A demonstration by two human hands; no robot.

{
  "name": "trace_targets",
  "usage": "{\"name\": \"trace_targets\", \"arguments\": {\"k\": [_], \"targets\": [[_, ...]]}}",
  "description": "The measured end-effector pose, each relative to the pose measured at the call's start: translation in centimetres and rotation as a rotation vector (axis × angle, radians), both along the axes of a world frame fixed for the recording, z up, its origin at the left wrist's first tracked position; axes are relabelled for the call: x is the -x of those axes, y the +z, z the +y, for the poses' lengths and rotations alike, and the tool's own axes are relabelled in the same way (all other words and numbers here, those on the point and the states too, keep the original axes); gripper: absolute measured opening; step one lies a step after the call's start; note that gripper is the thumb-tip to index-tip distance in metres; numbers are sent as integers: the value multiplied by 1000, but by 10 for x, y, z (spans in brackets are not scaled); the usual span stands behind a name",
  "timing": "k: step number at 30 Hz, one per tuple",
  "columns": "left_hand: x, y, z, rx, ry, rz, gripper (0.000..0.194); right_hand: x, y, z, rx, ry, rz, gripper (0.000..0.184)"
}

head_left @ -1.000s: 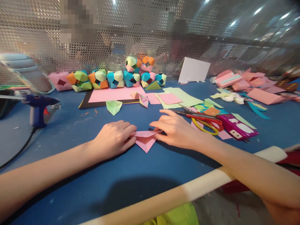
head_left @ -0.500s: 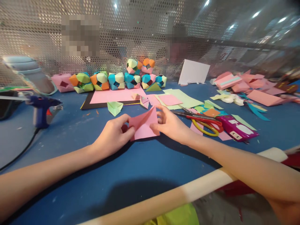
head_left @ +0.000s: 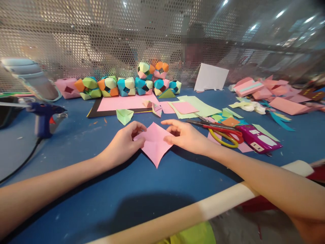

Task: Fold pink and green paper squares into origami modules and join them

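A square pink sheet of origami paper [head_left: 155, 144] is held just over the blue table, one corner pointing towards me and faint creases across its face. My left hand [head_left: 127, 140] pinches its left corner between thumb and fingers. At the right corner my right hand [head_left: 184, 137] grips it, thumb on top and index finger stretched out along the far side. Beyond the paper lie a folded light green piece [head_left: 124, 116] and a small folded pink piece [head_left: 156, 109]. Close to my right hand are scissors [head_left: 213, 125] with red handles.
Several folded paper balls [head_left: 126, 86] line the back by a perforated metal screen. A blue glue gun [head_left: 44, 118] with its cable stands left, near a bottle [head_left: 33, 79]. On the right are a purple power strip [head_left: 260, 139], paper scraps and pink folded pieces [head_left: 286, 105]. The blue table [head_left: 142, 189] has a pale front edge.
The pink paper was bent upward with a straight edge towards me; now it lies flatter and turned, a corner facing me. Both hands keep hold at its sides.
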State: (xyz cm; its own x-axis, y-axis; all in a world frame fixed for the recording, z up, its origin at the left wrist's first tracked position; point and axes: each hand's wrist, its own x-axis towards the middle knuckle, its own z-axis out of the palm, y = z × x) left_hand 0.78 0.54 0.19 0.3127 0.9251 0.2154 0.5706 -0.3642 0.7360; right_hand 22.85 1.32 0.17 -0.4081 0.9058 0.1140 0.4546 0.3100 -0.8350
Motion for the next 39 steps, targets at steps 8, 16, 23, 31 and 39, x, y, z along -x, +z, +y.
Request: {"name": "trace_targets", "arguments": {"k": [8, 16, 23, 31, 39], "targets": [[5, -6, -1, -68, -88, 92, 40, -1, -3, 0, -79, 41, -148, 56], [9, -2, -2, -185, -239, 242, 22, -7, -9, 2, -457, 292, -222, 41], [11, -2, -3, -256, -322, 319, 40, -9, -12, 2, -627, 410, -351, 38], [15, 1, 1, -476, -413, 548, 35, -14, 0, -2, -738, 428, -509, 27], [21, 6, 5, -636, -436, 643, 30, -23, 12, -4, -859, 447, -684, 21]]}}
